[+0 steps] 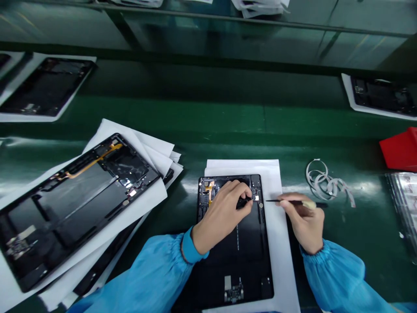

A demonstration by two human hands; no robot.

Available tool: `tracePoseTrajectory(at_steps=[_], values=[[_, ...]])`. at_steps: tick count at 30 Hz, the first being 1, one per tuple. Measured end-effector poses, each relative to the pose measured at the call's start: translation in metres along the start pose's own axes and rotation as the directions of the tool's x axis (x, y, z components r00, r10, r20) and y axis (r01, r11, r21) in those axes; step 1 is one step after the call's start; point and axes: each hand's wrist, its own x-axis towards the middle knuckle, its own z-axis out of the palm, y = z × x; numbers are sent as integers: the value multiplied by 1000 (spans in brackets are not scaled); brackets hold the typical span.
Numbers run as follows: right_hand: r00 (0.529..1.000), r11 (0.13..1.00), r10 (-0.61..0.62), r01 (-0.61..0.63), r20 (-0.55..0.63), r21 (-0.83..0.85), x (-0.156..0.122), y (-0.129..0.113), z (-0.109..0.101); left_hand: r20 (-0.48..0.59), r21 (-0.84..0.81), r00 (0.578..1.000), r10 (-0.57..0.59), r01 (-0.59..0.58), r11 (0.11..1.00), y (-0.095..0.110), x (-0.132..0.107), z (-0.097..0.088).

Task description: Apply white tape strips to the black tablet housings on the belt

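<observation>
An open tablet housing [250,261], black with small boards and an orange flex cable at its top, lies on white sheets in front of me. Over its upper part is my left hand [224,208], thumb and index finger pinched together. Something small and dark shows at those fingertips, too hidden to name. To the right of the housing, my right hand [304,221] grips slim black tweezers [273,201], their tip pointing left toward the housing's upper right edge. A pale finger cot [309,204] covers one right fingertip.
Left of me, another open tablet housing [87,195] tops a slanted stack of white sheets. More housings lie at the far left [48,87] and far right [384,95]. Curled white strip [325,180], red bin [400,150] and clear plastic trays [405,204] are on the right.
</observation>
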Motion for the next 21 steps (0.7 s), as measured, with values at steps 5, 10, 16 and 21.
tracePoseTrajectory(at_steps=[5, 10, 16, 21], values=[[993, 998, -25, 32, 114, -53, 4, -27, 5, -151, -89, 988, -28, 14, 996, 1, -13, -15], [834, 872, -33, 293, 550, -392, 11, -52, 41, -306, -160, 942, -140, 94, 983, 1, -62, -34], [791, 829, -38, 366, 610, -422, 19, -52, 63, -49, -291, 966, -255, 230, 929, 4, -110, -17], [771, 851, -203, 444, 604, -281, -21, -91, 20, 235, -696, 921, -311, 382, 608, 22, -124, 0]])
